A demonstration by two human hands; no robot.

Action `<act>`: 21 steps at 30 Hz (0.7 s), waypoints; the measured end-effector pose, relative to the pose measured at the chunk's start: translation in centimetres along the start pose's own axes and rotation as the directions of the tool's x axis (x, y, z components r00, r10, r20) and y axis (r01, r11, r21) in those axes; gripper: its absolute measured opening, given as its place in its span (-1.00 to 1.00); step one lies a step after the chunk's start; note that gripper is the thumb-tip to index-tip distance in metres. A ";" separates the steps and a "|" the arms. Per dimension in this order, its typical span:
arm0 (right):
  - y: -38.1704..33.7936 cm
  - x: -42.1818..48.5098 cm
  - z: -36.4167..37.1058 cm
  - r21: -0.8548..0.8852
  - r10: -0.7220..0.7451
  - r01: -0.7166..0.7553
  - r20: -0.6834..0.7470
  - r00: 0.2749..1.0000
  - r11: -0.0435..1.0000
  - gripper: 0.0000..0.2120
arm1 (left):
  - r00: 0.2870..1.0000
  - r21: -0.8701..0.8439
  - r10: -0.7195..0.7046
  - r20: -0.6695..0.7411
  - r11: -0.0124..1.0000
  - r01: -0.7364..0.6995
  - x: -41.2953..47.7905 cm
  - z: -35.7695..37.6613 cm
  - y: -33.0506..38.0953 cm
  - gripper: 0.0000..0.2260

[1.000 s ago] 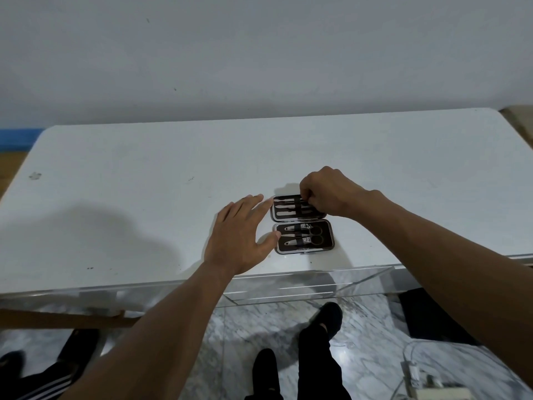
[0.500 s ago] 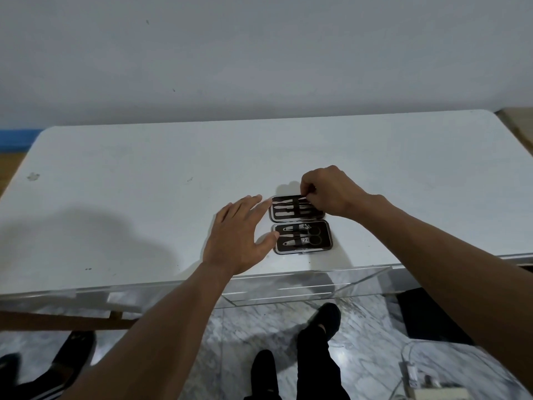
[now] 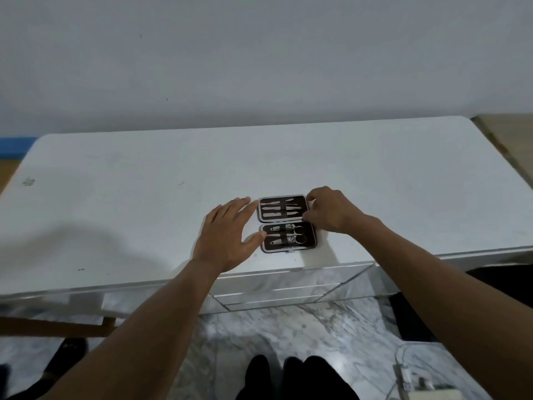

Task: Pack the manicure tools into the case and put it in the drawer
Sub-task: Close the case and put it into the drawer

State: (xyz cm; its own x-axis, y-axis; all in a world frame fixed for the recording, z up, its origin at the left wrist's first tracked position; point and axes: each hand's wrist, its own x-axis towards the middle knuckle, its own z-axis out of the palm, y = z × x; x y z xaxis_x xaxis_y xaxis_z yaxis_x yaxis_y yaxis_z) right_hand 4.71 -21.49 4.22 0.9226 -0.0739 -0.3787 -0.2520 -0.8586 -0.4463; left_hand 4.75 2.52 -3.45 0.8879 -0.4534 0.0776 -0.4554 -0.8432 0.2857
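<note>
The case [image 3: 287,223] lies open near the table's [image 3: 115,203] front edge, tools [image 3: 284,210] strapped in both halves. The left hand [image 3: 227,238] lies flat with fingers spread, touching its left side. The right hand [image 3: 328,210] is curled at the right edge; whether it grips the case is hidden.

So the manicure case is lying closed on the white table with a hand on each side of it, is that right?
Not quite: the head view shows the manicure case lying open, tools strapped in both halves. It does lie on the white table, with the left hand and right hand on either side.
</note>
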 end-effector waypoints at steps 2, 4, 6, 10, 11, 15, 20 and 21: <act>-0.1 -0.4 -0.4 0.015 -0.028 0.026 0.093 0.995 1.000 -0.73 | 1.000 -0.006 0.001 0.027 1.000 0.000 0.1 -0.2 0.1 -0.35; 0.0 -0.9 -0.8 0.006 -0.066 0.066 0.169 0.983 0.998 -0.65 | 0.997 -0.032 -0.024 0.072 0.999 0.026 0.2 -0.4 0.3 -0.32; 0.5 -1.2 -0.9 0.023 -0.095 0.092 0.194 0.976 0.995 -0.54 | 0.989 -0.084 -0.074 0.126 0.993 0.085 0.5 -0.8 0.9 -0.34; 1.1 -1.2 -0.8 0.085 -0.089 0.076 0.167 0.982 0.993 -0.52 | 0.959 -0.096 -0.185 0.213 0.973 0.209 1.5 -2.5 3.0 -0.42; 1.2 -1.3 -0.7 0.102 -0.079 0.063 0.159 0.984 0.993 -0.55 | 0.943 -0.125 -0.215 0.254 0.960 0.252 1.7 -3.2 3.5 -0.44; 1.6 -1.5 -0.2 0.136 -0.066 0.052 0.098 0.993 0.989 -0.62 | 0.887 -0.255 -0.282 0.366 0.886 0.387 2.2 -4.4 5.1 -0.78; 1.6 -1.8 0.4 0.185 -0.035 0.028 0.037 0.999 0.982 -0.61 | 0.874 -0.407 -0.356 0.332 0.782 0.473 2.1 -4.2 5.5 -0.88; 1.6 -1.8 0.5 0.198 -0.018 0.012 0.028 0.999 0.980 -0.59 | 0.869 -0.418 -0.367 0.332 0.768 0.485 2.2 -4.2 5.5 -0.86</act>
State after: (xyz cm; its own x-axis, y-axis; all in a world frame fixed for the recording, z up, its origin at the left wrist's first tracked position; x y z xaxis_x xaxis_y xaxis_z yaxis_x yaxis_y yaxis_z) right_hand 2.47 -22.45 3.75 0.9183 -0.0439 -0.3935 -0.2936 -0.7424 -0.6023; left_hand 4.46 -1.87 2.29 0.9173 -0.1804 -0.3550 0.1072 -0.7467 0.6564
